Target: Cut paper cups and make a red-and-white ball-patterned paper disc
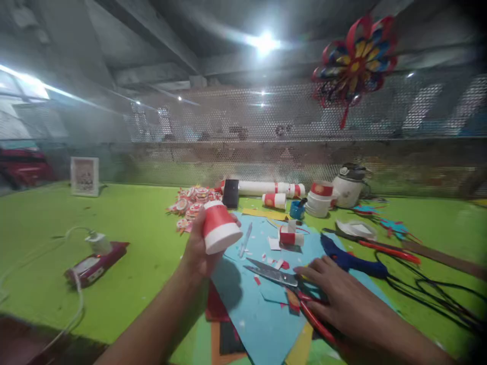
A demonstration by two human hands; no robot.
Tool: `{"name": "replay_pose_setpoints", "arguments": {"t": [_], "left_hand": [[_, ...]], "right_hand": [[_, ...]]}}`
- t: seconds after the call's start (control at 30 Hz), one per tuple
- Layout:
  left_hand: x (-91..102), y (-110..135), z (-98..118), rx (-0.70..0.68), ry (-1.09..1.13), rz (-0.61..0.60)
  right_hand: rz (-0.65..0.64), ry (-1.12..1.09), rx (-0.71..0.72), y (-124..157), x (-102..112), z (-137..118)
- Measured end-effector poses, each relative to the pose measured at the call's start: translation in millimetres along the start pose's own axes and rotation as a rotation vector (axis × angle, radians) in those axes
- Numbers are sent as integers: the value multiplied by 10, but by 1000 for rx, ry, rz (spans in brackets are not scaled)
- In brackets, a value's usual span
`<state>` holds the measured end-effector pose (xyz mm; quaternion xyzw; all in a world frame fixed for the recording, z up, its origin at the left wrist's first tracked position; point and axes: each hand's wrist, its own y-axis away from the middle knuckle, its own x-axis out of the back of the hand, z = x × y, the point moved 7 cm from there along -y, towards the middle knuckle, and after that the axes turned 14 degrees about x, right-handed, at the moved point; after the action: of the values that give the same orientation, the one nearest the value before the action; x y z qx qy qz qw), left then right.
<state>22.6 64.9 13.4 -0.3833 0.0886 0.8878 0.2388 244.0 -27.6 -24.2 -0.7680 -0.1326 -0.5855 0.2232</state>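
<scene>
My left hand (198, 248) is closed around a red and white paper cup (220, 228), held tilted above the table with its wide end toward me. My right hand (338, 294) rests low over the handles of a pair of scissors (276, 275). Its fingers are stretched out and apart rather than wrapped round the handles, and the thumb lies by the red handle. The scissors lie with blades slightly spread on a sheet of light blue paper (262, 324). Small red and white scraps, a clear pen (246, 239) and a cut paper cup (291, 237) lie around them.
A blue glue gun (346, 258) with a black cord lies right of my right hand. Behind stand stacked cups (262, 188), a phone (230, 193), a pile of paper discs (194, 203) and a white jug (348, 188). A power strip (97, 263) sits left.
</scene>
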Motion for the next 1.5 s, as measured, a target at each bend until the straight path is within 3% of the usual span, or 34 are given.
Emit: {"name": "replay_pose_setpoints", "arguments": {"t": [0.13, 0.23, 0.3, 0.37, 0.4, 0.47, 0.57, 0.8, 0.97, 1.27, 1.5], "left_hand": [[-100, 66, -117, 2, -81, -89], [-238, 133, -171, -14, -137, -240], [-318, 166, -211, 4, -164, -317], [-363, 177, -242, 27, -192, -342], [-374, 176, -253, 35, -207, -340], [-380, 170, -262, 42, -234, -322], [-365, 161, -255, 32, -257, -299], [-396, 156, -292, 46, -289, -354], [-413, 159, -329, 65, -272, -362], [-316, 15, -597, 168, -255, -218], [-193, -47, -663, 164, -214, -73]], "right_hand": [[182, -273, 139, -26, 382, -421], [191, -648, 54, -116, 448, -592], [392, -662, -36, -162, 577, -573], [608, -525, 38, -188, 736, -617], [637, -450, 116, -213, 764, -678], [576, -346, 258, -280, 707, -817], [547, -182, 326, -312, 579, -942], [683, 130, 422, -214, 451, -1040], [789, 145, 479, -157, 470, -1006], [802, 182, 417, -255, 471, -905], [627, 249, 358, -329, 350, -945]]}}
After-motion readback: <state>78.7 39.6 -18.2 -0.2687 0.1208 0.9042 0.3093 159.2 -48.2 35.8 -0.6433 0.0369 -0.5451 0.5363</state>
